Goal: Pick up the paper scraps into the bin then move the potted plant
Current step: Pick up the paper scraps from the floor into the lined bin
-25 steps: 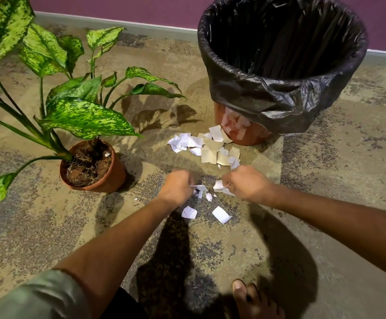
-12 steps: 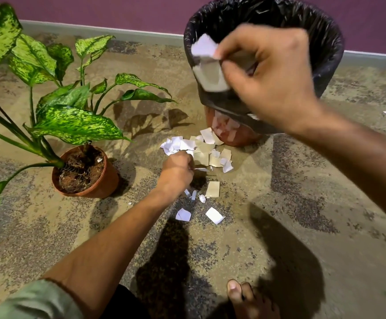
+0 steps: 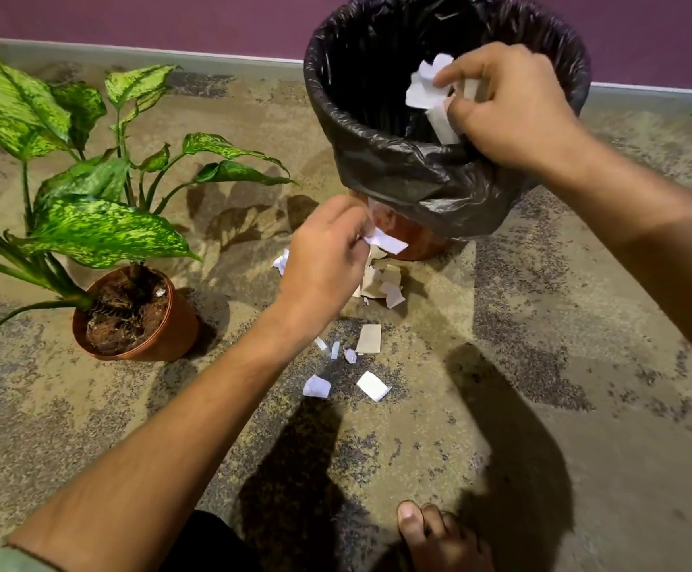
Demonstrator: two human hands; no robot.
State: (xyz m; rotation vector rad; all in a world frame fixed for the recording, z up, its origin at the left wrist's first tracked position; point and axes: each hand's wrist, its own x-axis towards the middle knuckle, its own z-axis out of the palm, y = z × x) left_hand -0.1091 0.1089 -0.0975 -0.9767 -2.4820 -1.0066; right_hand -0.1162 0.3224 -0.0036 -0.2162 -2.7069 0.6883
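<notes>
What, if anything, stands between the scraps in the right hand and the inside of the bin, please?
Nothing visible: the right hand holds white paper scraps over the open mouth of the black-lined bin.

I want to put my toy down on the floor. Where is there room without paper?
Bare floor lies right of the bin, toward the wall, and along the bottom left, below the plant pot. It is crowded between pot and bin: scraps pile at the bin's base, more lie nearer the foot, and the left hand hangs there.
</notes>
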